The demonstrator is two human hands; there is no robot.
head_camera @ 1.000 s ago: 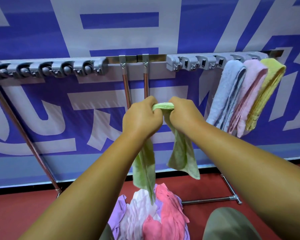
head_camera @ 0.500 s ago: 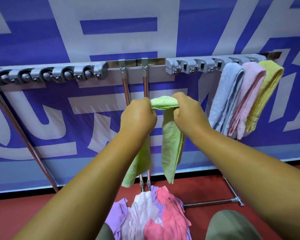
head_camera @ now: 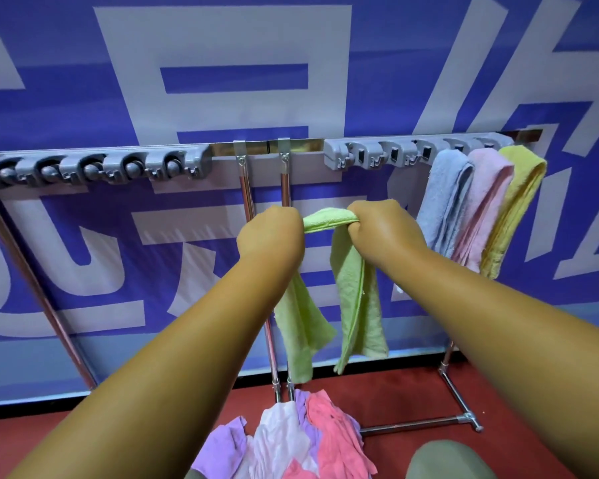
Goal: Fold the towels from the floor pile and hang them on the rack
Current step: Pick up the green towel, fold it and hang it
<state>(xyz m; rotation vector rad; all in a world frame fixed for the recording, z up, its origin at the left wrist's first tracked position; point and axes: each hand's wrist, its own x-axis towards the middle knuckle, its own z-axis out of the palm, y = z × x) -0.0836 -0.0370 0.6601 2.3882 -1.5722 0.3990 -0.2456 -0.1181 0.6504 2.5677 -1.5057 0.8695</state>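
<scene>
Head view puts both hands in front of the rack (head_camera: 256,146), each clamped on the green towel (head_camera: 355,292). The left hand (head_camera: 270,236) and the right hand (head_camera: 384,233) have their fingers curled round it, with a short span of folded cloth stretched between them.

A second ago the two hands sat closer together. The towel's left tail trailed lower than the right one and ran down in front of the floor pile (head_camera: 291,440). Now the hands have drawn a little apart and the two tails hang nearly level, both clear of the pile. We read that as the fold being about finished, with hanging as the step to come.

The green towel is held in the air near the middle of the rack, draped in half over the hands as a narrow strip. Its terry surface is soft and slightly crumpled at the lower corners.

At the far right of the rack hang a blue towel (head_camera: 446,202), a pink towel (head_camera: 481,202) and a yellow towel (head_camera: 519,202), side by side and touching. The grey holder (head_camera: 377,155) has free slots just left of the blue one, which we judge to be the likely spot. Purple, white and pink cloths remain on the red floor (head_camera: 83,437).
</scene>
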